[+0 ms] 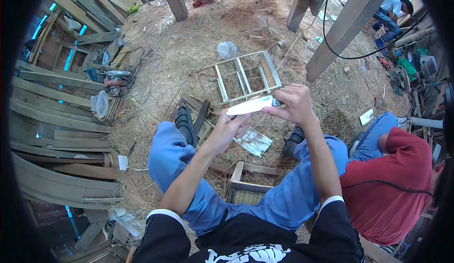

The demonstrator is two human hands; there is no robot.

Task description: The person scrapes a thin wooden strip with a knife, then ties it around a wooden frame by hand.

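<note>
A long, white, tapered object (252,105) with a dark blue marking at its right end is held up in front of me, above my knees. I cannot make out what kind of thing it is. My right hand (294,103) grips its marked right end between thumb and fingers. Under its left end, my left hand (230,129) is closed with the fingers curled against it. Beyond my hands a small wooden frame (242,77) lies on the ground. A crumpled, shiny sheet (254,143) is on the floor below them.
A person in a red shirt (392,187) sits close on my right; another person (390,14) bends at the far right. A wooden post (347,31) slants ahead. A circular saw (117,81) and stacked boards (61,116) lie left. Wood shavings cover the floor.
</note>
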